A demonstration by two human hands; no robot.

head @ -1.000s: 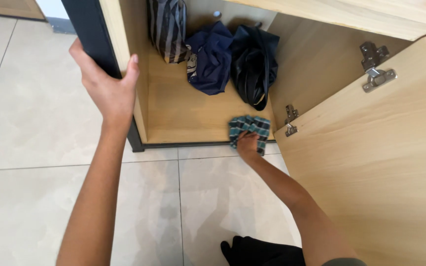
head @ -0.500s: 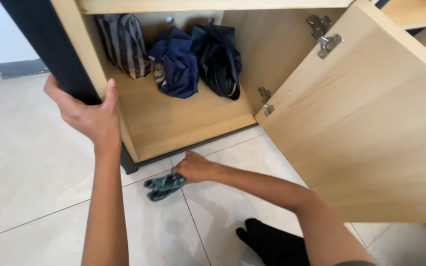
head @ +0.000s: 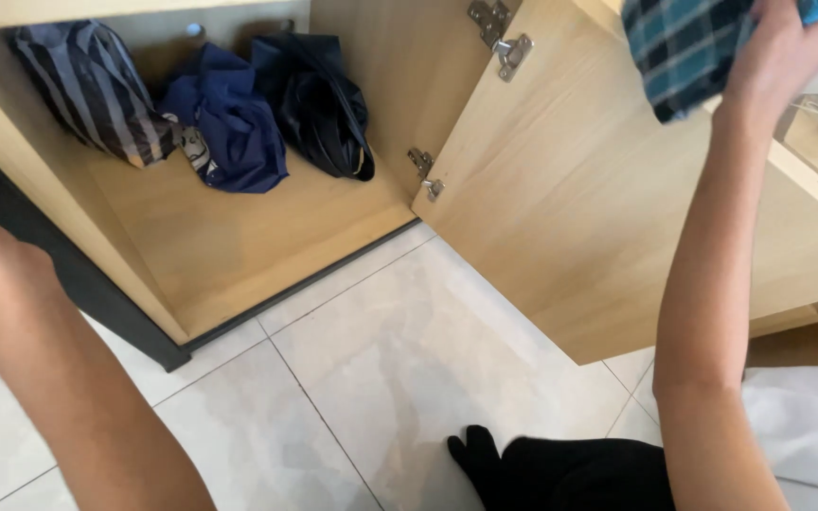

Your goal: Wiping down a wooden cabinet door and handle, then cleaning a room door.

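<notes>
Head view looks down into an open cabinet (head: 229, 255) on a tiled floor (head: 381, 378). Right hand (head: 783, 47) is raised at the top right corner, above the cabinet door (head: 598, 189), and is clenched around a blue-green plaid cloth (head: 688, 47) that hangs down from the fist. Part of the cloth runs out of frame, so its full shape cannot be told.

Left arm (head: 59, 378) crosses the lower left of the picture, but the left hand itself lies outside the frame; whether it grips anything cannot be told.

Inside the cabinet, at the back of the shelf, three bundles lie side by side: a striped bag (head: 97, 90) on the left, a navy cloth (head: 229, 128) in the middle, and a black bag (head: 319, 104) on the right, the last two touching. The front of the shelf is bare wood. A black sock (head: 560, 468) shows at the bottom edge, on the person's foot.

As a judgement: the plaid cloth is out of the cabinet and in hand, lifted well clear of the floor; it is not yet set down anywhere, and the three bundles remain inside with the door open.
</notes>
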